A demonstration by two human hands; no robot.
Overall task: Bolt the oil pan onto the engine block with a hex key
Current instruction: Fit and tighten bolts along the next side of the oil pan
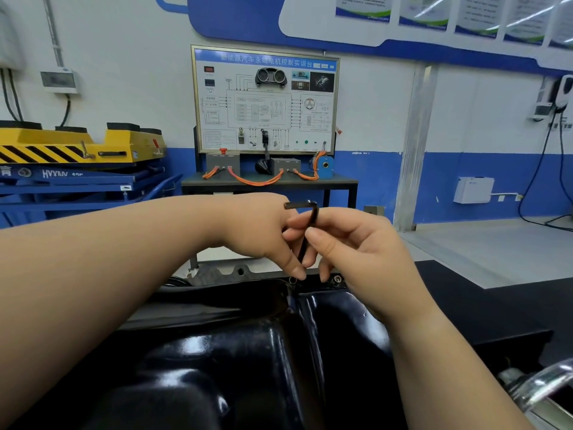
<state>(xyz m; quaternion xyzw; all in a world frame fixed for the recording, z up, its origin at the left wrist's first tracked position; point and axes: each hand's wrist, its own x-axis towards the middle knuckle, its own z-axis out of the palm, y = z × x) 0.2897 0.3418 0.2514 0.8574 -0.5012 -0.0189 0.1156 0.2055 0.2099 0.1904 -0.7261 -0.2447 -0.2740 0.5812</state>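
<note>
The black oil pan (235, 361) lies near, in the middle, with its flange along the far edge. Above this flange the hex key (311, 218) stands nearly upright, its short arm on top pointing left. The right hand (356, 252) pinches the long shaft between thumb and curled forefinger. The left hand (257, 231) reaches down just left of the shaft, its fingertips at the flange by the key's lower end; whether they grip it I cannot tell. A bolt (337, 278) sits on the flange a little to the right.

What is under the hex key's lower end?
The rim of the oil pan, with a bolt showing by the left hand. Fingers cover the tip of the hex key, so its seating cannot be seen.
</note>
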